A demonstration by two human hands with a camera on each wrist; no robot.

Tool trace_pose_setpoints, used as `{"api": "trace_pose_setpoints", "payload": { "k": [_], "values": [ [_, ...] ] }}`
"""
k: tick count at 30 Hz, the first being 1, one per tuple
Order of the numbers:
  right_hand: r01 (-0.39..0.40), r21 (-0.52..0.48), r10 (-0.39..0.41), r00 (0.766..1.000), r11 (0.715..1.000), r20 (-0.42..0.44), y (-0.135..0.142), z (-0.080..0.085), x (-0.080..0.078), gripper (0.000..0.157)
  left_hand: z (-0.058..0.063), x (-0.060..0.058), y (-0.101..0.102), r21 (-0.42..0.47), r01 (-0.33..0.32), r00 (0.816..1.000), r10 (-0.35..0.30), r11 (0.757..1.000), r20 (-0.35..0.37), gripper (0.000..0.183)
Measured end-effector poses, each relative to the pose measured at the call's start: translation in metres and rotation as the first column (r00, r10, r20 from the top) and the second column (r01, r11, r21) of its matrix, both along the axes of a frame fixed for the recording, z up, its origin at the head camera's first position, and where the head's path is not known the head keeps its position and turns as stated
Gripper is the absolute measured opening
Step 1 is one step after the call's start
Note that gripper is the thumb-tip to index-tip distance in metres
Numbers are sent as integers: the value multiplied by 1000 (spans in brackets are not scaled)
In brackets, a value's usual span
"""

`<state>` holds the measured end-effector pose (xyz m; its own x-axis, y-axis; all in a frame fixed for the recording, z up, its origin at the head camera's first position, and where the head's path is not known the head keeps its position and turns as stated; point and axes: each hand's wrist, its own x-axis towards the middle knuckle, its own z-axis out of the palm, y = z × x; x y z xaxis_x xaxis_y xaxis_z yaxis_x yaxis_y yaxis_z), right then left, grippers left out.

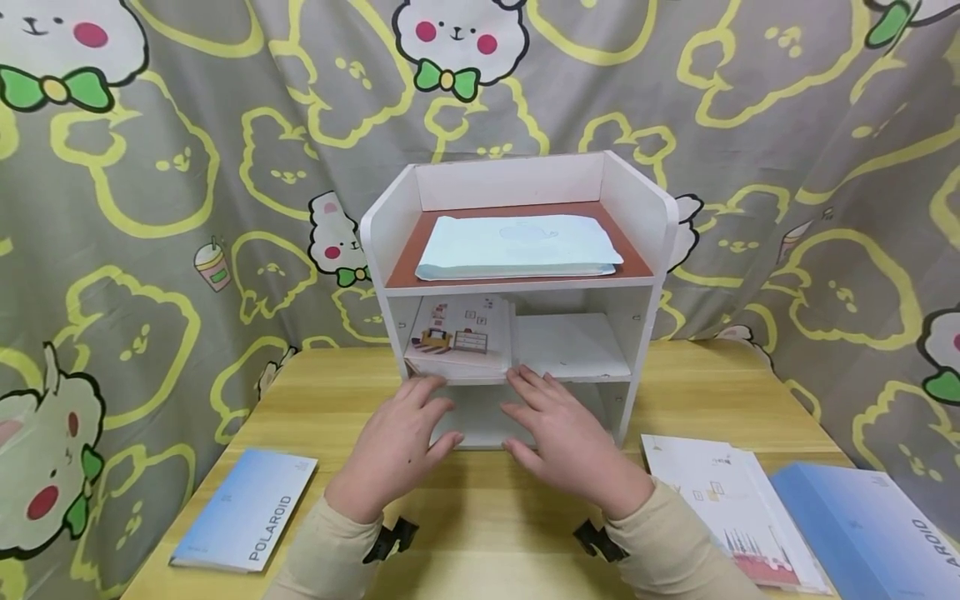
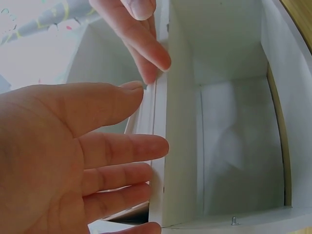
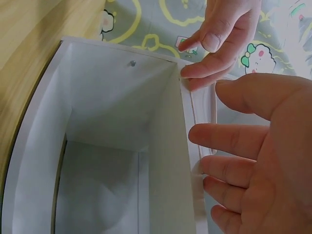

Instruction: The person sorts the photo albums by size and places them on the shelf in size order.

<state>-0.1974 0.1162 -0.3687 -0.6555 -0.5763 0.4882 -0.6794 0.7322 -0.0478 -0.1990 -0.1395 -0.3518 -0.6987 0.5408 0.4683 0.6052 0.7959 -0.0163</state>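
Observation:
Both hands reach toward a white shelf unit. My left hand has its fingers extended, the tips right at the front edge of the middle shelf, below an illustrated booklet. My right hand mirrors it, fingers spread, tips at the same edge near the middle, in front of a plain white booklet. In the left wrist view, the left palm shows nothing held. The right palm in the right wrist view holds nothing either. A pale blue, thick packet lies on the brown top shelf.
A blue POLAROID album lies on the wooden table to the left. On the right are printed white booklets and a thicker blue album. A patterned curtain hangs behind the shelf unit.

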Motion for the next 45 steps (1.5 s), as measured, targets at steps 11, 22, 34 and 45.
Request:
{"api": "trace_pose_setpoints", "payload": {
  "k": [11, 22, 34, 45],
  "values": [
    [8, 18, -8, 1000, 1000, 21, -2, 0, 1, 44, -3, 0, -1, 10, 12, 1000, -12, 1000, 5, 35],
    [-23, -40, 25, 998, 999, 61, 1, 3, 2, 47, -1, 4, 0, 0, 5, 998, -5, 1000, 64, 45],
    [-64, -99, 72, 994, 993, 84, 10, 24, 15, 46, 8, 12, 10, 29, 57, 987, -61, 998, 147, 62],
    [-29, -45, 35, 991, 999, 133, 32, 32, 35, 48, 4, 23, 27, 44, 141, 949, -148, 989, 279, 66]
  ]
}}
